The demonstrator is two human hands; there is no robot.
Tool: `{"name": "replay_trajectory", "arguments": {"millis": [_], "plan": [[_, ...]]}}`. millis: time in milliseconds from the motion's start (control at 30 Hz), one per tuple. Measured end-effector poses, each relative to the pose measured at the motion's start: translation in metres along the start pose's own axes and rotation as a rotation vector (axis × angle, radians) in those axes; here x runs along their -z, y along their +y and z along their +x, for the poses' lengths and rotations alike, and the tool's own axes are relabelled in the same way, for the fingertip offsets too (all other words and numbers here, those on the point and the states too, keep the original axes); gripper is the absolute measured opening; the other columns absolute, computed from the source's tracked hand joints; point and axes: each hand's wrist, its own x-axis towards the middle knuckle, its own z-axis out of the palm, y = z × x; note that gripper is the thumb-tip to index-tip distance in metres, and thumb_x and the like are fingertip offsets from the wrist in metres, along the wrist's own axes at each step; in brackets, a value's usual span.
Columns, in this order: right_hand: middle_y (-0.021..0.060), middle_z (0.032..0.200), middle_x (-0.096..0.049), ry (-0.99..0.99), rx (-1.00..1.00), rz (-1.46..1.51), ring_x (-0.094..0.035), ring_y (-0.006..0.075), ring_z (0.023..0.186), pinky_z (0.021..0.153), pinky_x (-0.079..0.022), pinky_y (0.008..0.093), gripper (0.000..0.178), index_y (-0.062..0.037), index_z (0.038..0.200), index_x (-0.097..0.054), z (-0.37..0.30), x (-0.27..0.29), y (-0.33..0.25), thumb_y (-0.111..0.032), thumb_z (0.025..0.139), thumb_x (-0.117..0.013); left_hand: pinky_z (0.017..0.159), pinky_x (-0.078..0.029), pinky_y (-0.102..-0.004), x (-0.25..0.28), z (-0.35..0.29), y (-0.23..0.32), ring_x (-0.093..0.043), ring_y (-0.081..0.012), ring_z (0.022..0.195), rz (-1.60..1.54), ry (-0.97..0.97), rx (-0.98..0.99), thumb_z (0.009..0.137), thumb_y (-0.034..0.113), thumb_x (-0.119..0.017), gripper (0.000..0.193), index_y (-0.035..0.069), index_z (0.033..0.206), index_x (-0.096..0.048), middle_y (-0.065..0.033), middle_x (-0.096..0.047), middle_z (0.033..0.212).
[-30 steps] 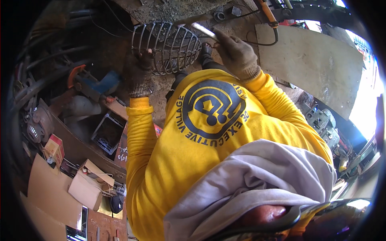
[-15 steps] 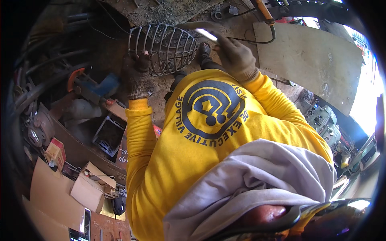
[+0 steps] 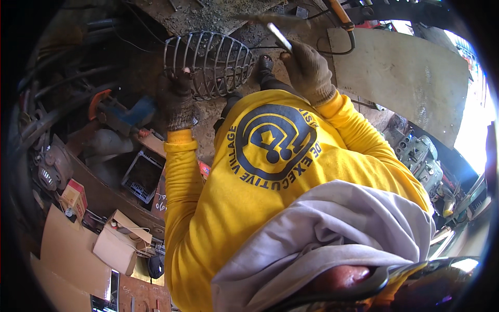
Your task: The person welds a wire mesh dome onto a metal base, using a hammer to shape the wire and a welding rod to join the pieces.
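My left hand (image 3: pixel 179 99), in a dark knitted glove with a bare fingertip showing, is closed on the left end of a curved metal-bar cage (image 3: pixel 210 65). The cage tapers toward the right, its ribs joined by cross bars. My right hand (image 3: pixel 310 75), in a brownish knitted glove, is wrapped round the shiny shaft of a hammer (image 3: pixel 280 37). Its long, tapered head is smeared by motion and sits above the cage's right end, apart from it. The fingers gripping the shaft are partly hidden.
A debris-strewn plate (image 3: pixel 208 18) lies beyond the cage. An orange-handled tool with a cable (image 3: pixel 341 15) hangs at the upper right, near a large flat sheet (image 3: pixel 400 78). At left are a blue machine part (image 3: pixel 127 114), a crate (image 3: pixel 141 177) and cardboard boxes (image 3: pixel 117 244).
My right hand has raised the hammer up and away from the cage's right end. The cage has shifted slightly left, with my left hand still on it.
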Motion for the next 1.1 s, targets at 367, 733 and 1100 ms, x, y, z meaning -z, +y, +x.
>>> {"name": "replay_trajectory", "arguments": {"millis": [367, 733, 1100], "plan": [[0.0113, 0.077, -0.067, -0.137, -0.278, 0.220, -0.068, 0.0201, 0.065, 0.060, -0.053, 0.0321, 0.025, -0.0040, 0.116, -0.063, 0.005, -0.003, -0.015, -0.019, 0.096, -0.060, 0.103, -0.048, -0.0401, 0.038, 0.021, -0.031, -0.060, -0.0287, 0.110, -0.636, -0.007, -0.058, 0.104, 0.023, -0.047, 0.036, 0.004, 0.134, -0.051, -0.0160, -0.060, 0.123], [0.0114, 0.081, -0.068, -0.076, -0.115, 0.095, -0.069, 0.0319, 0.077, 0.065, -0.055, 0.0393, 0.036, -0.0104, 0.127, -0.058, 0.003, 0.001, -0.021, -0.021, 0.093, -0.063, 0.103, -0.050, -0.0403, 0.036, 0.025, -0.036, -0.061, -0.0299, 0.108, -0.956, -0.372, -0.046, 0.104, 0.029, -0.043, 0.040, 0.006, 0.135, -0.051, -0.0153, -0.060, 0.126], [0.0152, 0.092, -0.068, -0.107, -0.055, -0.043, -0.069, 0.0342, 0.080, 0.066, -0.055, 0.0430, 0.041, -0.0110, 0.129, -0.058, -0.003, -0.007, -0.008, -0.020, 0.090, -0.064, 0.086, -0.049, -0.0332, 0.022, 0.023, -0.030, -0.060, -0.0222, 0.096, 0.142, 0.002, -0.300, 0.098, 0.019, -0.053, 0.025, 0.006, 0.120, -0.054, -0.0109, -0.060, 0.109]]}}
